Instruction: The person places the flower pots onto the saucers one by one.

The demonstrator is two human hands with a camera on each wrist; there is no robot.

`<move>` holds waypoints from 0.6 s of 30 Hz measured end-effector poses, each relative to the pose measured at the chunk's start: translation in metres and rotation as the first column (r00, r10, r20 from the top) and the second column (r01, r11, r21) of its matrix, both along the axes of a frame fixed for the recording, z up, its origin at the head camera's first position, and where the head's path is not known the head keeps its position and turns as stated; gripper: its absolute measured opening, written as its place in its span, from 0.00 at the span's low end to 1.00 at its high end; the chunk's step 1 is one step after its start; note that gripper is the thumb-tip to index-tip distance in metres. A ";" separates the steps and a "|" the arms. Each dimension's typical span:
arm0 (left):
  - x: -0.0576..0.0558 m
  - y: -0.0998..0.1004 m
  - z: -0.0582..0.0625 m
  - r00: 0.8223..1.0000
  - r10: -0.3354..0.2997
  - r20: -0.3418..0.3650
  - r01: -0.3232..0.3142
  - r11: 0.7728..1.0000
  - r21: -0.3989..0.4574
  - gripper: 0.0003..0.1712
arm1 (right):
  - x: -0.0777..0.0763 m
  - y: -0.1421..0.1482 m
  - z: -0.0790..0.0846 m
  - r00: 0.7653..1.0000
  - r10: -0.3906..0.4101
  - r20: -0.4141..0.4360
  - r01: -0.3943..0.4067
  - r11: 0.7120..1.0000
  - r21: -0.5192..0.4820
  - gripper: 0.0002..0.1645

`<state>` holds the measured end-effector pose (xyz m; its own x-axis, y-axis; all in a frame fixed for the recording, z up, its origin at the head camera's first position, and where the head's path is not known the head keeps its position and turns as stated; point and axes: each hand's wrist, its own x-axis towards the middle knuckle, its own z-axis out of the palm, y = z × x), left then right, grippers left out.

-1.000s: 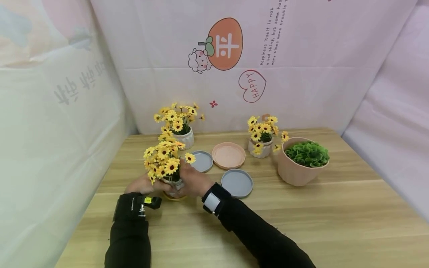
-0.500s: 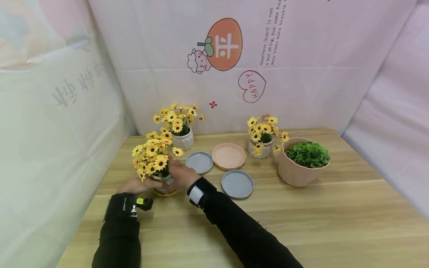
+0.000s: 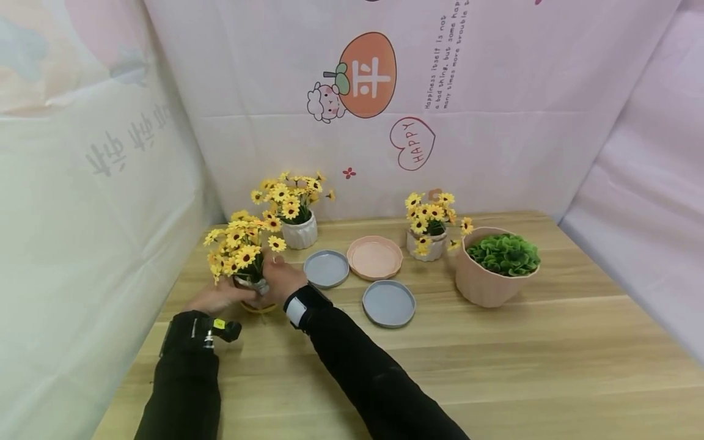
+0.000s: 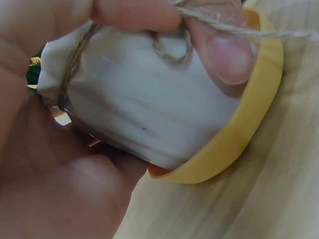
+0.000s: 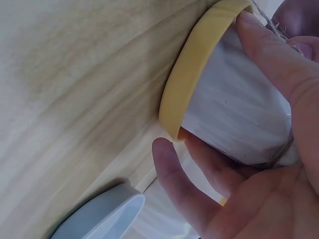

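Both my hands grip a white pot (image 4: pixel 134 99) of yellow daisy-like flowers (image 3: pixel 236 247) at the left of the table. My left hand (image 3: pixel 217 297) is curled round its left side, and my right hand (image 3: pixel 280 278) holds its right side. Twine is tied round the pot, with a loop and a loose end in the left wrist view. Under the pot sits a yellow saucer (image 5: pixel 189 74), its low rim round the base. In the right wrist view, the right thumb lies along the pot and touches the saucer's rim; other fingers pass behind the pot.
Behind the held pot stands another potted flower (image 3: pixel 299 232). A grey saucer (image 3: pixel 326 269), a pink saucer (image 3: pixel 375 258) and another grey saucer (image 3: pixel 388 304) lie mid-table. Farther right are a third flower pot (image 3: pixel 426 245) and a pink planter (image 3: pixel 484 284) with green foliage.
Both hands have moved left and slightly away from me, carrying the flower pot and the yellow saucer with them. The other pots and saucers have stayed in place.
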<state>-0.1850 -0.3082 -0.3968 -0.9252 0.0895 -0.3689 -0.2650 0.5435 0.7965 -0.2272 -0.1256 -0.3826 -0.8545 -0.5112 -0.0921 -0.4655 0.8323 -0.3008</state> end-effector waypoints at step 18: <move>-0.012 -0.015 0.002 0.997 0.031 0.064 -0.023 0.992 -0.126 0.74 | -0.011 -0.019 -0.003 1.000 -0.027 0.007 0.027 0.999 0.040 0.72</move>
